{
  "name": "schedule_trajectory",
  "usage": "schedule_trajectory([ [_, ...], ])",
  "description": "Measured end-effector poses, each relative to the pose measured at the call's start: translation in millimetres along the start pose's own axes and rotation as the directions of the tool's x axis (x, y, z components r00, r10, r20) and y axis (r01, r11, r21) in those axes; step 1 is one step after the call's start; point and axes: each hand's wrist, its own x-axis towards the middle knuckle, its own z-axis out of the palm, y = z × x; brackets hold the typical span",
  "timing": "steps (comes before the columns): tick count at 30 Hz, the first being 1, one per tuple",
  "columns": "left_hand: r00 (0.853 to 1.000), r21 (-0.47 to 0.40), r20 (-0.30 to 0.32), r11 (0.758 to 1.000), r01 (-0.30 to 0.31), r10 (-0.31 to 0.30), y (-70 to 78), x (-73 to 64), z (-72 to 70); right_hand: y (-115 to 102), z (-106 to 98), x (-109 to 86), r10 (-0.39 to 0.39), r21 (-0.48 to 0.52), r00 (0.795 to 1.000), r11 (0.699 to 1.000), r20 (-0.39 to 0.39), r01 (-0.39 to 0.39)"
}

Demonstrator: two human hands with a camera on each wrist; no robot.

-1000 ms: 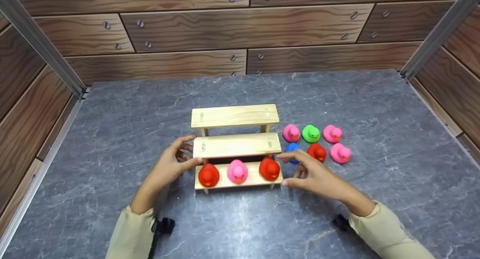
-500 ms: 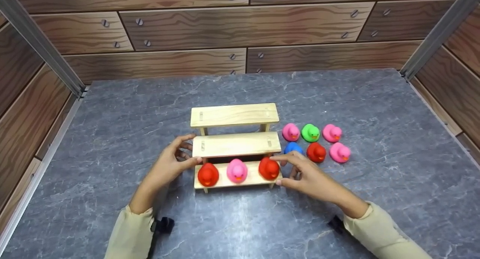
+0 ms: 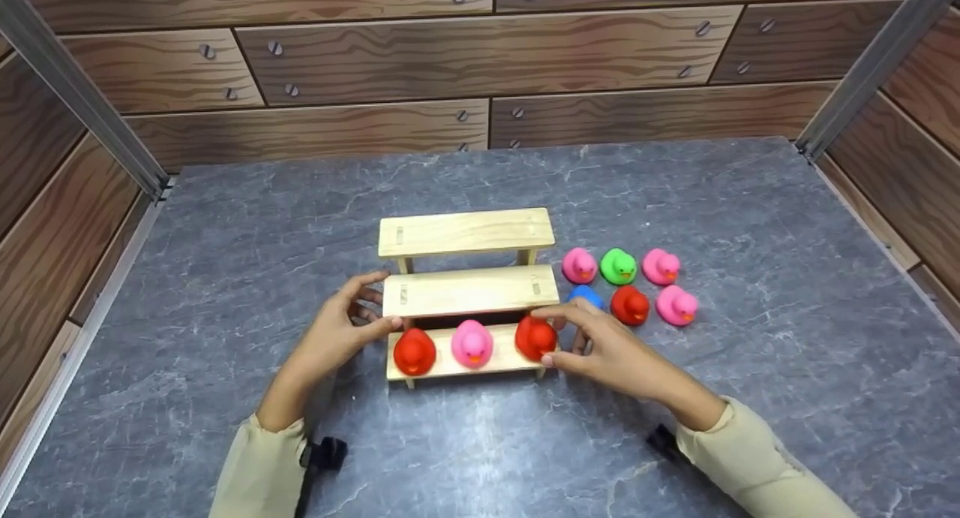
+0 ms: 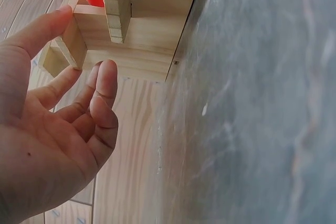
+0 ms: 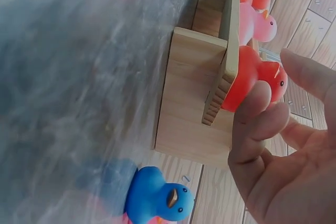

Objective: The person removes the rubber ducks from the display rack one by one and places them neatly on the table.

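A three-step wooden display stand stands on the grey marbled table. On its lowest step sit a red rubber duck at the left, a pink one mid-step and another red rubber duck at the right end. My left hand holds the middle step's left end between thumb and index finger, its other fingers loosely bent. My right hand has its index finger behind the right-end red duck and its thumb at the duck's front. In the right wrist view the bent fingers overlap this duck's side.
Right of the stand, more ducks sit in two rows: pink, green and pink behind; blue, red and pink in front. The right hand partly hides the blue one. Wood-patterned walls enclose the table.
My right hand has moved left from beside the stand to the right-end red duck, its thumb and index finger now around it. My left hand has stayed on the middle step.
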Motion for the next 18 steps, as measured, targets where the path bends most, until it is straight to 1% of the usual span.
schedule_trajectory([
  [6, 1.0, -0.003, 0.0, 1.0, -0.007, 0.007, 0.1, 0.0, -0.1, 0, 0, 1.9, -0.005, -0.01, 1.0, 1.0, -0.007, 0.005],
  [11, 1.0, -0.008, 0.002, 1.0, 0.0, 0.0, 0.1, -0.1, 0.0, 1, -2, 1.3, -0.018, -0.006, 1.0, 1.0, -0.013, 0.018],
  [14, 1.0, -0.008, 0.006, 1.0, 0.005, -0.005, 0.2, -0.3, -0.2, 1, -5, -0.2, -0.025, -0.019, 1.0, 1.0, -0.008, 0.025],
  [18, 1.0, -0.008, 0.012, 1.0, 0.006, -0.006, -0.1, -0.3, -0.2, 2, -11, -3.3, -0.009, -0.049, 1.0, 0.999, 0.015, 0.01],
])
